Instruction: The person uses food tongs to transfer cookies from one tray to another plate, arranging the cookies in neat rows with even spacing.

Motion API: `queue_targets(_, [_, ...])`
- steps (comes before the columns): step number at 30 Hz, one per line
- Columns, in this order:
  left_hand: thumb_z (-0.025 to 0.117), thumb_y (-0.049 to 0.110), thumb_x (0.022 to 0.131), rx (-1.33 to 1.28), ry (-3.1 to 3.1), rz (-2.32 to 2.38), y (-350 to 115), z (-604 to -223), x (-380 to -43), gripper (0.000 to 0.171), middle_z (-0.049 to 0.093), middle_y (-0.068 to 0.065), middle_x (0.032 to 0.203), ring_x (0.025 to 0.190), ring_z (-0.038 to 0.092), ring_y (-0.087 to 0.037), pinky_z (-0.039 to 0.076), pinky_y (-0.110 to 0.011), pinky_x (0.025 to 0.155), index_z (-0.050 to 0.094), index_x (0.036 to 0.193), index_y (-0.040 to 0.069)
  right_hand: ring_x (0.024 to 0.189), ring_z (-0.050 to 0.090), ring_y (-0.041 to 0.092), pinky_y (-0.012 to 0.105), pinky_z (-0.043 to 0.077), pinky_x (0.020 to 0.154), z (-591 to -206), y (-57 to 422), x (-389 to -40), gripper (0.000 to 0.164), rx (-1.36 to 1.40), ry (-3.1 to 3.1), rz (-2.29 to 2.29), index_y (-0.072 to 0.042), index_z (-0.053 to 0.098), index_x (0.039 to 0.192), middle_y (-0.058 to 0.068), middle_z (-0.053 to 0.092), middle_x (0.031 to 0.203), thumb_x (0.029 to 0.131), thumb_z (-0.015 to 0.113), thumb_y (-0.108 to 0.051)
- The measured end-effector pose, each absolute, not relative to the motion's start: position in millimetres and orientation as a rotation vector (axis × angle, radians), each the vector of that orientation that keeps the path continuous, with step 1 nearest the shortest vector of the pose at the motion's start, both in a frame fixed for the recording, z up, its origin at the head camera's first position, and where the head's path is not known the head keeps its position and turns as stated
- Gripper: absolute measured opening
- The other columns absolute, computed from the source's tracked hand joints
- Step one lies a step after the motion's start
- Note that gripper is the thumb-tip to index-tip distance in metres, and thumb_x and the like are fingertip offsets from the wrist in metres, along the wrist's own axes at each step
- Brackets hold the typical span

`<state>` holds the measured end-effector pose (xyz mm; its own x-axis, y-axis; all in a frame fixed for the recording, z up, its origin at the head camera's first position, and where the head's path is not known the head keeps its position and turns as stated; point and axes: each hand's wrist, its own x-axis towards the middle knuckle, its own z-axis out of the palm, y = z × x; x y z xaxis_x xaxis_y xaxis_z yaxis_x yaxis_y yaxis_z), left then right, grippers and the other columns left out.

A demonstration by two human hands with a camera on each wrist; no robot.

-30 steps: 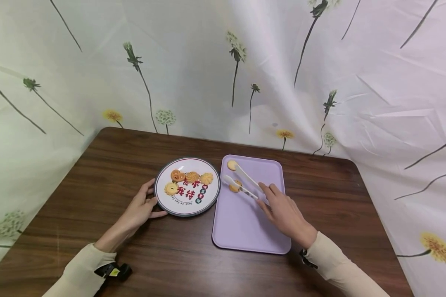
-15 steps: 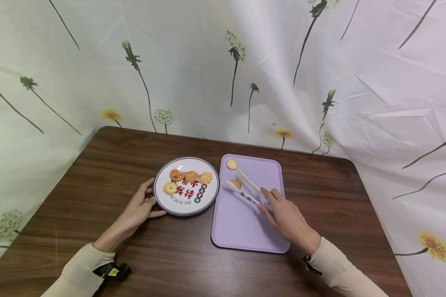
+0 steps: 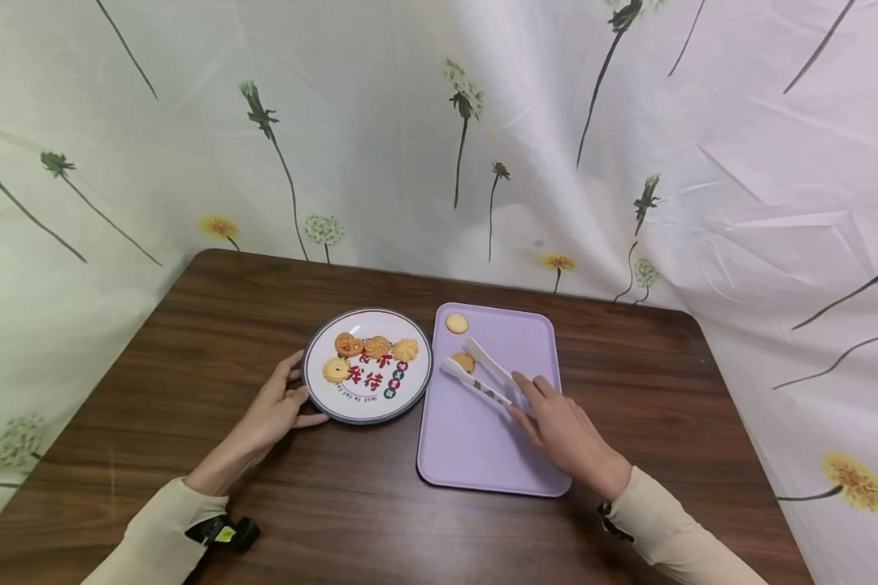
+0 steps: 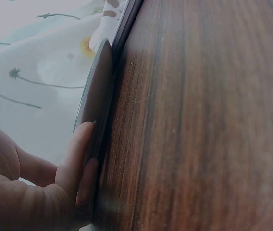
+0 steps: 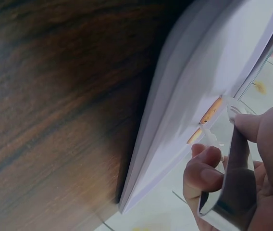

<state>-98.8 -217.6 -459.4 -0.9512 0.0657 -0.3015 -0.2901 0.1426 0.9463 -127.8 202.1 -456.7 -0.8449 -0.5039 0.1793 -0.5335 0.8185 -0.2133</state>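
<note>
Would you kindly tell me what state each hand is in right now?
Left hand: holding the plate at its rim.
Right hand: closed on the white tongs, their tips apart.

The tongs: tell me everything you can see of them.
The tongs have two slim arms with pale, rounded tips and a bent end that looks like shiny metal. The right hand grips them over the purple tray, arms spread, tips pointing forward and left. In the head view, the nearer tip partly covers a speckled cookie; whether they touch is unclear.
</note>
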Motion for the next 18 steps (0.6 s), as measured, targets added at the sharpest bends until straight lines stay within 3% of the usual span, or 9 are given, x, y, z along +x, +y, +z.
queue_targets(6, [0.023, -0.003, 0.108, -0.22, 2.14, 1.894, -217.8, -460.4, -100.0, 0.067, 0.011, -0.038, 0.159, 0.139, 0.039, -0.05, 0.069, -0.03, 0.091, -0.009, 0.166, 0.004, 0.068, 0.065, 0.02, 0.033, 0.054, 0.048, -456.3, 202.3, -127.2, 0.051, 0.856, -2.822, 0.382, -0.004, 0.058, 0.144, 0.007, 0.071, 0.095, 0.099, 0.073, -0.024])
queue_targets(18, [0.023, -0.004, 0.108, -0.222, 2.133, 1.9, -217.9, -457.5, -97.6, 0.066, 0.01, -0.038, 0.159, 0.139, 0.039, -0.05, 0.069, -0.03, 0.091, -0.009, 0.166, 0.002, 0.074, 0.07, 0.019, 0.033, 0.058, 0.052, -457.8, 203.5, -126.2, 0.05, 0.866, -2.809, 0.431, -0.006, 0.058, 0.144, 0.008, 0.075, 0.099, 0.099, 0.072, -0.022])
